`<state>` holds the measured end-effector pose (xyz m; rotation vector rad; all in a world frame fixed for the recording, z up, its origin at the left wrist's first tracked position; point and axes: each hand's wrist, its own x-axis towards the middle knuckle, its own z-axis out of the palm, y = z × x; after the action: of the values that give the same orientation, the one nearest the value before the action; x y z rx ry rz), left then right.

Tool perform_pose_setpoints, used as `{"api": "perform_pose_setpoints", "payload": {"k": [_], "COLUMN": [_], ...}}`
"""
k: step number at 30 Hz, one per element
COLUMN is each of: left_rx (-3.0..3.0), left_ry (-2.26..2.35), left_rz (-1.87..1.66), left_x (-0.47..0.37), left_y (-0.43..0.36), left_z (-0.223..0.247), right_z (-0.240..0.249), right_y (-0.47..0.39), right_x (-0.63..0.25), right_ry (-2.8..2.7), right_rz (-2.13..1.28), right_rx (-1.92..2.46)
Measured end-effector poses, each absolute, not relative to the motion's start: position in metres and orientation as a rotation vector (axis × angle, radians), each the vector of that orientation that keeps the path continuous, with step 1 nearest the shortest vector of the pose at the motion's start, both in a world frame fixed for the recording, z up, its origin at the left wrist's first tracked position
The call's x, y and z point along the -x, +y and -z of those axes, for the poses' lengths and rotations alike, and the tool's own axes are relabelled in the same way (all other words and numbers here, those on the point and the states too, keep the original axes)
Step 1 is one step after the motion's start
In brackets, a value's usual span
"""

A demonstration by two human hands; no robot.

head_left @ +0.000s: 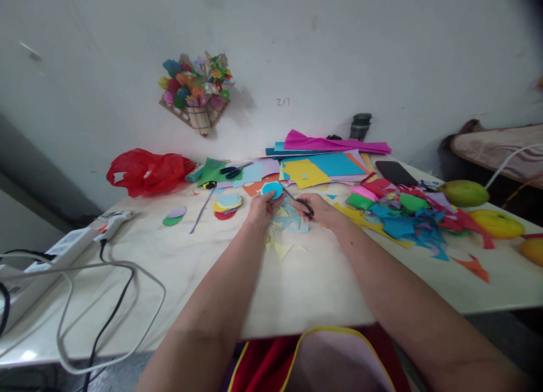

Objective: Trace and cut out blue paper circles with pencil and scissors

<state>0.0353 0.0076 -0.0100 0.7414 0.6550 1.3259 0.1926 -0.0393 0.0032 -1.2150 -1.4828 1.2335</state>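
Pinched in my left hand (259, 208) is a round blue paper disc (272, 190), held up over the middle of the table. My right hand (319, 209) is closed on a pair of scissors (304, 206) with dark handles; the blades point left, close to the disc's right edge. Pale yellow and light blue paper scraps (281, 249) lie below and between my hands. Left of my left hand sits a stack of cut paper circles (228, 203) in light blue, yellow and red. Farther left, a lilac circle (177, 212) overlaps a green circle (172, 220).
Coloured paper sheets (306, 173) and a second pair of scissors (233, 171) lie at the back. A red plastic bag (148, 171) is at back left. Cables and a power strip (68, 248) occupy the left edge. Right are scraps (399, 222), a phone (395, 173) and mangoes (496, 223).
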Motion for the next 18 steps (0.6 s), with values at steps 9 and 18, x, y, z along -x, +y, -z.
{"api": "perform_pose_setpoints", "payload": {"k": [9, 18], "left_rx": [-0.791, -0.853], "left_ry": [0.64, 0.619], "left_rz": [-1.31, -1.274], "left_x": [-0.0345, -0.0341], "left_y": [0.004, 0.0043], "left_z": [0.0087, 0.0108], "right_z": [-0.0042, -0.0002], "right_y": [-0.0407, -0.0368], "right_x": [-0.1921, -0.1934], "right_ry": [-1.392, -1.375], "right_rz": [-1.364, -1.376], "right_rx": [1.179, 1.161]}}
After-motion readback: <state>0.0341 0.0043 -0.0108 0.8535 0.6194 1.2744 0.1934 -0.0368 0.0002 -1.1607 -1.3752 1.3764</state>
